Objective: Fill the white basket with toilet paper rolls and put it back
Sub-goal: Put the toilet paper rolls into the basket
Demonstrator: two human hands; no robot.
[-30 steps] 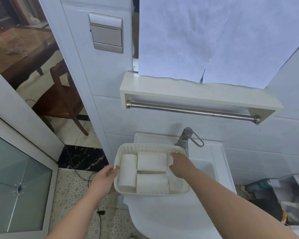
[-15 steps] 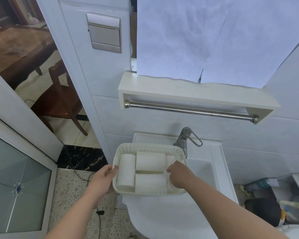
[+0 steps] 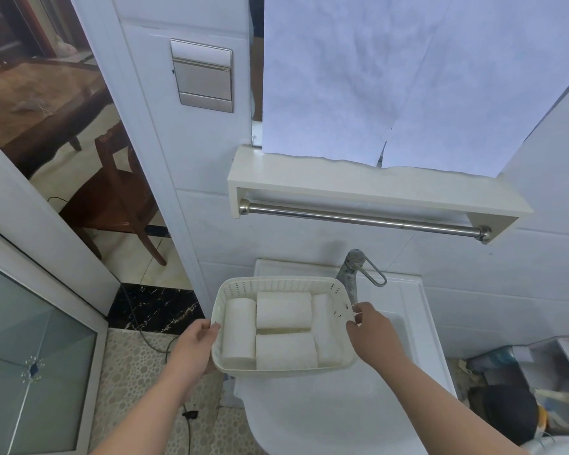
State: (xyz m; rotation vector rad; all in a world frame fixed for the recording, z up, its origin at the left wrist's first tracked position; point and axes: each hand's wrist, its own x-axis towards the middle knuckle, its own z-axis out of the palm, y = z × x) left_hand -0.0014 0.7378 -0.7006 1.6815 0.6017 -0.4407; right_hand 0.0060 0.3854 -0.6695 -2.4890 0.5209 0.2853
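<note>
The white perforated basket [image 3: 278,284] sits above the toilet, packed with several white toilet paper rolls [image 3: 284,310] lying on their sides. My left hand [image 3: 196,343] grips the basket's left rim, thumb over the edge. At the right rim, my right hand [image 3: 372,330] holds the basket with its fingers curled at the edge, beside the faucet.
A white toilet lid [image 3: 326,418] lies below the basket, with a small sink [image 3: 404,310] and metal faucet [image 3: 353,274] behind. A white shelf [image 3: 358,188] with a steel bar [image 3: 358,220] hangs above. To the left an open doorway shows a wooden chair [image 3: 112,198].
My right hand came out from among the rolls and moved to the basket's right rim. The left hand kept its hold on the left rim.
</note>
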